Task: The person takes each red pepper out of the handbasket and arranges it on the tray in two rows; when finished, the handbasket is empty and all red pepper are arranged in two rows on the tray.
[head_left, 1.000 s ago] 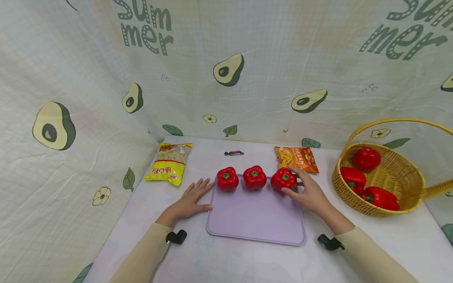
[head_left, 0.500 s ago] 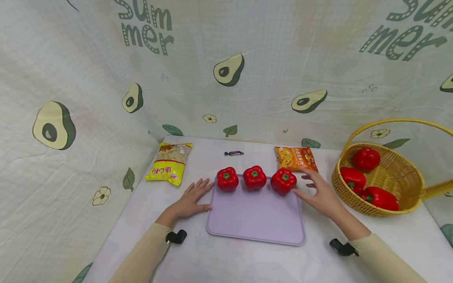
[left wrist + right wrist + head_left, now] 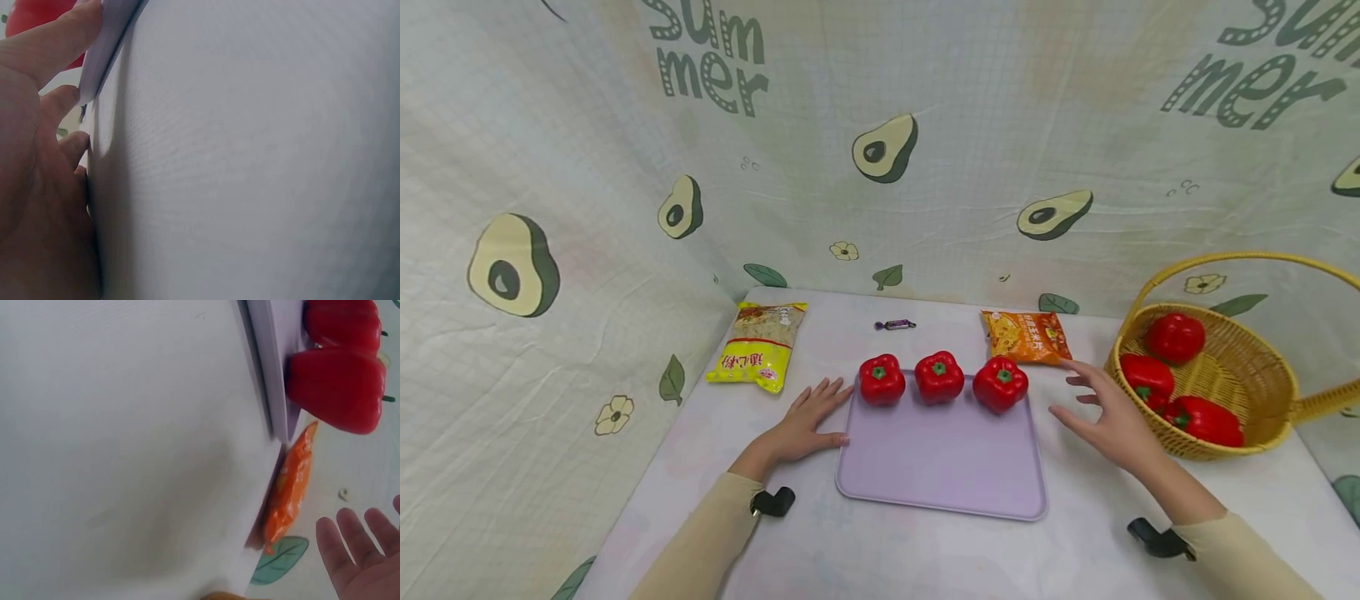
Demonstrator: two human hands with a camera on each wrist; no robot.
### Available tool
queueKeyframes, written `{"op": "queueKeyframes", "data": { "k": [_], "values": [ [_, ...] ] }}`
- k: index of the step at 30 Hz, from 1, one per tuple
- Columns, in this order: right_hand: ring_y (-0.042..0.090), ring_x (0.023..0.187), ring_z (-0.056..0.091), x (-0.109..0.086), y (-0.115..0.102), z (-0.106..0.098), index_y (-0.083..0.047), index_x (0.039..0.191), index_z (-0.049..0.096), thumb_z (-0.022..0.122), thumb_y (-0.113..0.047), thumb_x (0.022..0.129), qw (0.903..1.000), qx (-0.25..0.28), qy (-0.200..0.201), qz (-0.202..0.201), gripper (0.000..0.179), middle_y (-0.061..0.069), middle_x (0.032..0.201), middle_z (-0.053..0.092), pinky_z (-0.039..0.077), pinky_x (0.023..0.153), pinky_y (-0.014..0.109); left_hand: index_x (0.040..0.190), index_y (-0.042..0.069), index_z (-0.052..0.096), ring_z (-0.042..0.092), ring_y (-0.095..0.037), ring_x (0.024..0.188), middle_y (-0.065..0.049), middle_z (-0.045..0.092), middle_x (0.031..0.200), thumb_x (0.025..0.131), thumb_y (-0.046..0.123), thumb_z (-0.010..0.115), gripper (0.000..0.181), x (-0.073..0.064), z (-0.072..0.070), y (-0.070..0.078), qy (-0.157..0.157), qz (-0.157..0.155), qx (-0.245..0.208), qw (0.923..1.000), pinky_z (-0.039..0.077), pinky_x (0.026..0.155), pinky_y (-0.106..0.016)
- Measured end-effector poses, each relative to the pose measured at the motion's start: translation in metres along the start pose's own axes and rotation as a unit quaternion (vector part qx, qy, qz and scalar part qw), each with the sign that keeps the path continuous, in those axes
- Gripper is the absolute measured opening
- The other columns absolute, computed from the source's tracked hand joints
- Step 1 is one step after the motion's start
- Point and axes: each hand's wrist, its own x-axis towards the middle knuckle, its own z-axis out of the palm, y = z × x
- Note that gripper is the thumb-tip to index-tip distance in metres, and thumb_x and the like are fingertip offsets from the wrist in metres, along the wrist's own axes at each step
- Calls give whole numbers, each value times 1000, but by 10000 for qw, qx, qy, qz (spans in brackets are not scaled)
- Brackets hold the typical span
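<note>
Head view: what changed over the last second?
The right hand let go of the rightmost tray pepper and moved right, toward the basket; it now holds nothing. All three tray peppers, the lilac tray, the left hand at its left edge and the basket's three peppers stayed put.

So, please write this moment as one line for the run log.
left hand: beside tray, thumb at edge; right hand: empty, between tray and basket; tray: three red peppers, far side; basket: three more red peppers
</note>
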Motion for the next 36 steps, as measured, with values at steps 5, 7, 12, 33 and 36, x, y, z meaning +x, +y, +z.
{"op": "queueKeyframes", "data": {
  "k": [5, 7, 12, 33, 36],
  "values": [
    [42, 120, 55, -7, 5, -12, -6, 152, 42, 78, -27, 92, 10000, -38, 41, 32, 73, 22, 143, 49, 39, 83, 1, 164, 26, 23, -2, -27, 157, -3, 10, 171, 94, 52, 67, 86, -1, 0, 0, -43, -68, -5, 10000, -6, 124, -53],
    [41, 118, 56, -10, 6, -18, -8, 152, 42, 79, -26, 91, 9999, -90, 84, 18, 73, 22, 140, 51, 39, 82, 0, 164, 28, 22, -3, -26, 157, -1, 9, 171, 94, 52, 67, 87, -1, -1, 0, -74, -100, -9, 9999, -6, 124, -52],
    [41, 116, 54, -17, 11, -34, -8, 152, 43, 81, -22, 89, 9994, -247, 233, 10, 74, 22, 134, 54, 36, 80, -2, 164, 25, 24, -1, -29, 157, -4, 11, 171, 94, 51, 67, 86, -1, 0, 0, -16, -15, -12, 10000, -5, 124, -54],
    [47, 115, 44, -28, 50, -95, -1, 150, 44, 78, -19, 92, 9928, -787, 651, 630, 69, 31, 133, 48, 29, 69, -6, 164, 27, 23, -2, -27, 157, -2, 10, 171, 93, 52, 67, 87, 0, 0, -1, -33, -84, 10, 10000, -6, 124, -53],
    [54, 117, 43, -30, 59, -100, 0, 148, 44, 76, -21, 94, 9906, -945, 607, 784, 66, 33, 134, 45, 37, 79, 1, 164, 28, 22, -3, -26, 157, -1, 9, 171, 93, 53, 67, 87, 0, 0, -1, -48, -106, 32, 9999, -6, 125, -52]
  ]
}}
